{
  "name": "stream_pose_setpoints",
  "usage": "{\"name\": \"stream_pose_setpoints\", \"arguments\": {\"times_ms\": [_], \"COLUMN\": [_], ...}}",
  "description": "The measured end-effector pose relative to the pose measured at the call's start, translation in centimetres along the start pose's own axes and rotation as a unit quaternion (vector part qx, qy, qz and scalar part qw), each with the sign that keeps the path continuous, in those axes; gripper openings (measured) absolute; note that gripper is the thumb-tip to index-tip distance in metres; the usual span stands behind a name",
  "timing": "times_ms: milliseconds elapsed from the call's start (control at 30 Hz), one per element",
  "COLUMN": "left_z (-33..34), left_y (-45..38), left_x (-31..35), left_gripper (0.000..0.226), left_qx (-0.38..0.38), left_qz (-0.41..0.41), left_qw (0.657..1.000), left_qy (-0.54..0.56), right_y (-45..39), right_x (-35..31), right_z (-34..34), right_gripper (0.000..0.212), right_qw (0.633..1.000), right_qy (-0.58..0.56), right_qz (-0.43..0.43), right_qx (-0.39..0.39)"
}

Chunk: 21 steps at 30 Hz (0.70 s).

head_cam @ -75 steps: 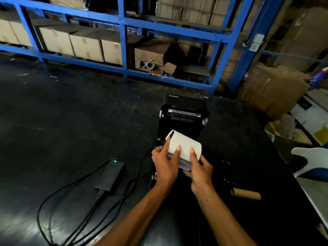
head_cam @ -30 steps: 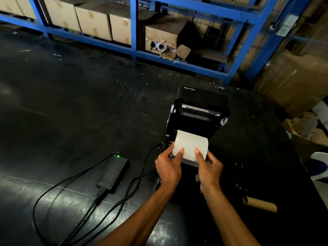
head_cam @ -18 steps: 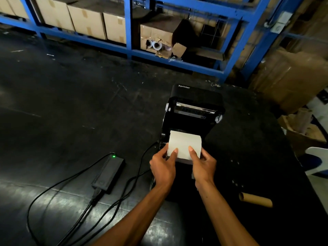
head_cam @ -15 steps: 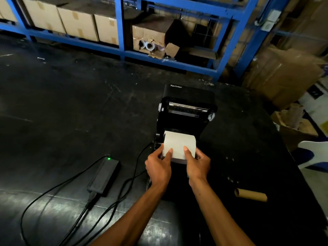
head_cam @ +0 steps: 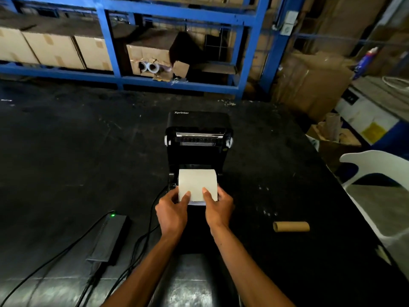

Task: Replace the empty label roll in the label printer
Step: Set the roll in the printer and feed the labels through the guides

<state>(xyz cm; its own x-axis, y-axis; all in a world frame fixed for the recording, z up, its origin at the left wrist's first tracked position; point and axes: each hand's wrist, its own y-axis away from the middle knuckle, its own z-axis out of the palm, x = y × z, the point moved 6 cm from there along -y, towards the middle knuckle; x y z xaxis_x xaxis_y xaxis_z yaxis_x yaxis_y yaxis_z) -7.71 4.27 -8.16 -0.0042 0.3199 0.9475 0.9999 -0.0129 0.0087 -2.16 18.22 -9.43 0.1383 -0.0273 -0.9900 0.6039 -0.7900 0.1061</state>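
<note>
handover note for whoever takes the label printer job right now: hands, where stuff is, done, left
Left hand: gripping the left side of the new label roll, thumb on top.
Right hand: gripping the right side, thumb on top.
Label printer: on the black table, lid open and tilted back. The roll sits at the open bay; cannot tell if it is fully seated.
Empty core: lying on the table to the right, apart from the printer.
Done: old core out, new roll at the bay.
Left: probably seat the roll, feed the paper end, close the lid.
</note>
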Motion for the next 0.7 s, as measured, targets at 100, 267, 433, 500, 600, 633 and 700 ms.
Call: {"name": "stream_pose_setpoints", "arguments": {"times_ms": [100, 267, 433, 500, 600, 633, 700], "left_z": [-0.1, -0.2, -0.4, -0.3, -0.3, -0.3, -0.1], "left_y": [-0.3, -0.5, -1.1, -1.1, -0.9, -0.9, -0.9], "left_x": [-0.1, -0.5, -0.6, -0.4, -0.3, -0.3, -0.6], "left_gripper": [0.021, 0.021, 0.017, 0.015, 0.018, 0.02, 0.021], "left_qx": [-0.007, -0.014, -0.007, 0.001, 0.015, 0.017, 0.013], "left_qz": [0.01, 0.022, 0.015, 0.013, 0.021, 0.025, 0.031], "left_qw": [1.0, 0.999, 1.0, 1.0, 0.999, 0.999, 0.999], "left_qy": [-0.011, -0.02, -0.012, -0.012, -0.02, -0.024, -0.025], "right_y": [-0.2, 0.2, 0.1, 0.1, 0.2, 0.3, 0.4], "right_x": [-0.3, -0.2, -0.3, -0.1, 0.3, 0.3, 0.1], "right_z": [-0.2, -0.3, -0.8, -0.9, -0.9, -0.9, -1.1], "right_gripper": [0.025, 0.036, 0.031, 0.032, 0.037, 0.037, 0.036], "right_qw": [0.999, 0.996, 0.986, 0.982, 0.981, 0.982, 0.983], "right_qy": [0.033, 0.082, 0.152, 0.173, 0.176, 0.173, 0.164], "right_qz": [-0.011, -0.011, -0.039, -0.042, -0.035, -0.038, -0.049], "right_qx": [-0.011, -0.034, -0.056, -0.063, -0.067, -0.067, -0.068]}}
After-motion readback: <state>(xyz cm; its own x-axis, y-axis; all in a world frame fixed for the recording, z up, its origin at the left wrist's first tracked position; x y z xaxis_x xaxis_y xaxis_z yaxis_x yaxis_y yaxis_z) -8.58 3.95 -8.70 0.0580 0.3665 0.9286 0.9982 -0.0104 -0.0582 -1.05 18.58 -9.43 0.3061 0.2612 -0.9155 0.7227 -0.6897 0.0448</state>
